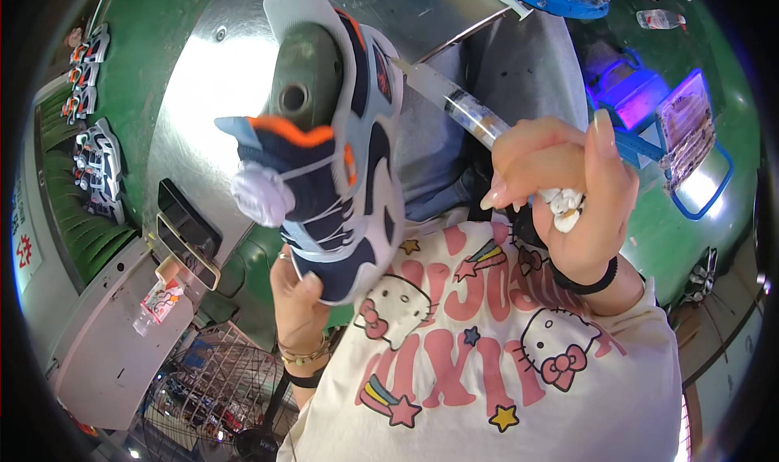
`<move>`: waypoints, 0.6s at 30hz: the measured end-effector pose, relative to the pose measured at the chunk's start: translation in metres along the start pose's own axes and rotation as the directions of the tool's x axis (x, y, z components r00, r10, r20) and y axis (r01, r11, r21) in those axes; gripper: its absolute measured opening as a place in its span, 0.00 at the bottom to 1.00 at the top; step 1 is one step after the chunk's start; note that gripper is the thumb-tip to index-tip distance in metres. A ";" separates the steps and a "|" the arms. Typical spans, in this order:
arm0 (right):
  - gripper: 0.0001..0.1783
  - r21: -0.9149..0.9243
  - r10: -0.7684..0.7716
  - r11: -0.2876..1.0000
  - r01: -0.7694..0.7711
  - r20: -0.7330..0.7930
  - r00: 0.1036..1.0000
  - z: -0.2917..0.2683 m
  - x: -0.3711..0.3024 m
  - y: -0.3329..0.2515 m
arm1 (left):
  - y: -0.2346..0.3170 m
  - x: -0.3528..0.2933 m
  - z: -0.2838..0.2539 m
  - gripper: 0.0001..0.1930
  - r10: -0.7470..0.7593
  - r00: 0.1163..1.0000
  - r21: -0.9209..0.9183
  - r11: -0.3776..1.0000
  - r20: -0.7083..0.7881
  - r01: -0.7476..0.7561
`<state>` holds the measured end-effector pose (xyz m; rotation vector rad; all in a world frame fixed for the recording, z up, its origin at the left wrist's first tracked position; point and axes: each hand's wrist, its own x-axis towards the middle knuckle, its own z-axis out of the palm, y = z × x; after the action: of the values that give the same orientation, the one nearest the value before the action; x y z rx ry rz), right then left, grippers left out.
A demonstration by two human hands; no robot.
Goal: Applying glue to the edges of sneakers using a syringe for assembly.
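My left hand [299,304] is closed round the toe end of a sneaker [377,186] in navy, pale blue and white with orange trim. The shoe's toe points toward me, and a dark green shoe last [304,76] with a round hole fills its opening. Its laces are gathered in a whitish bundle [264,196] over the tongue. My right hand [568,178] is closed round a clear syringe [471,111], whose tip is by the side of the shoe near the heel. In the right palm shows a white lump [564,206], perhaps the syringe's end; I cannot tell.
A shiny metal table [211,88] lies under and beyond the shoe. At left, a phone [191,222] leans on a stand near a plastic bottle [150,309], and several sneakers [99,170] line a green conveyor. A wire fan [219,373] stands lower left, a blue stool [641,149] right.
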<state>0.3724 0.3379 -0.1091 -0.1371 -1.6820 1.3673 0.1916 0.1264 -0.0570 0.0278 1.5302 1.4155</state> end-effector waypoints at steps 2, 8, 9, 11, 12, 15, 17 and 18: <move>0.27 -0.034 -0.032 0.999 0.030 -0.058 0.998 0.001 0.001 0.001 | -0.001 0.003 0.007 0.39 -0.012 0.993 -0.023 1.000 0.119 0.015; 0.25 0.102 0.074 0.993 -0.063 -0.109 0.991 0.000 0.018 -0.021 | -0.002 0.013 0.039 0.38 -0.023 0.953 -0.224 0.970 0.303 0.095; 0.25 0.102 0.071 0.993 -0.061 -0.105 0.992 0.000 0.019 -0.023 | -0.002 0.021 0.043 0.38 -0.032 0.949 -0.221 0.970 0.315 0.106; 0.25 0.015 0.034 0.999 -0.033 -0.081 0.996 -0.001 0.016 -0.028 | -0.007 0.017 0.047 0.38 -0.053 0.940 -0.218 0.967 0.336 0.132; 0.25 -0.028 0.017 0.999 -0.019 -0.068 0.998 -0.001 0.015 -0.030 | -0.009 0.015 0.047 0.38 -0.064 0.936 -0.216 0.965 0.346 0.146; 0.25 -0.082 0.074 0.993 -0.081 -0.079 0.994 0.000 0.010 -0.042 | -0.012 0.015 0.042 0.38 -0.110 0.917 -0.207 0.957 0.382 0.201; 0.26 -0.077 0.090 0.993 -0.095 -0.069 0.994 -0.002 0.007 -0.046 | -0.015 0.016 0.040 0.37 -0.140 0.906 -0.199 0.951 0.400 0.235; 0.27 -0.074 0.100 0.992 -0.104 -0.063 0.993 -0.002 0.006 -0.047 | -0.016 0.018 0.039 0.37 -0.154 0.899 -0.195 0.948 0.410 0.251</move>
<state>0.3912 0.3250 -0.0672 -0.3085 -1.6984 1.3607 0.2178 0.1610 -0.0730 -0.0009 0.9944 1.3251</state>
